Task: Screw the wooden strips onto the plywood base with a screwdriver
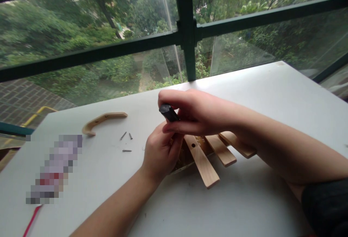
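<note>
My right hand [190, 112] is wrapped round the black handle of a screwdriver [169, 112], whose shaft is hidden behind the fingers. Just below and touching it, my left hand [161, 152] is closed; what its fingers grip is out of sight. Beneath both hands sits a brown, shiny piece [187, 157], mostly covered. A flat wooden slat [203, 164] with a dark hole sticks out from it toward me. To its right lie a second wooden slat [223, 150] and a third slat [241, 146], partly behind my right forearm.
On the white table [108, 179], a curved wooden piece [104, 117] with holes lies at left. Several screws [127, 150] are scattered near my left hand. A blurred-out item [56, 170] and a red strip [32, 220] are at far left. A dark-framed window [187, 30] borders the back.
</note>
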The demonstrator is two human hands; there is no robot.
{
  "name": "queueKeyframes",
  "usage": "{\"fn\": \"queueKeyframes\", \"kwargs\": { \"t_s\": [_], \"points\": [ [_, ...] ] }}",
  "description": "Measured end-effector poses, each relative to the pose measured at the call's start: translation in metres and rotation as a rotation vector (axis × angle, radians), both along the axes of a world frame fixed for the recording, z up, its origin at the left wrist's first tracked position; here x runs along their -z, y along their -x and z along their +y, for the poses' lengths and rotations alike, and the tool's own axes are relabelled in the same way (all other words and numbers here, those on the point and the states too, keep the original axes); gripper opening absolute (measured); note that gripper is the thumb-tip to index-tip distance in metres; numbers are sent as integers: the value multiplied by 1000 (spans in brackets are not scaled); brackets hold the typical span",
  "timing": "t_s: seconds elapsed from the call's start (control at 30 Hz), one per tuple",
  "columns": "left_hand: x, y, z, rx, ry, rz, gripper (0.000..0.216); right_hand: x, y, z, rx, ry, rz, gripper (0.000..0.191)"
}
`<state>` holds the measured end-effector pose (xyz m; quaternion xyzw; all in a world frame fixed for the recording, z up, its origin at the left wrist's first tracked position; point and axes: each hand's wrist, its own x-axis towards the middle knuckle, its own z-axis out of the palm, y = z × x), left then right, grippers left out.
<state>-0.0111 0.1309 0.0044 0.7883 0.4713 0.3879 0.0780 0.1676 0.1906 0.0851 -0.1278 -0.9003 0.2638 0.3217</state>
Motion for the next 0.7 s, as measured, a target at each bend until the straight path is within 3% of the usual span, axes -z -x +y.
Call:
{"fn": "queueKeyframes", "kwargs": {
  "t_s": [0.1, 0.2, 0.27, 0.5, 0.7],
  "points": [
    [0, 0, 0, 2, 1, 0, 17, -7, -5, -3, -62, 3, -28, 13],
    [0, 0, 0, 8, -11, 16, 14, -15, -11, -4, -155, 22, -56, 26],
    [0, 0, 0, 18, -18, 31, 14, -17, -13, -2, -170, 18, -56, 24],
    [0, 0, 1, 28, -6, 15, 15, -8, -7, 2, -98, 16, -42, 6],
    [0, -2, 0, 17, 7, 12, 15, -4, -3, -2, -46, 1, 21, 23]
  ]
}}
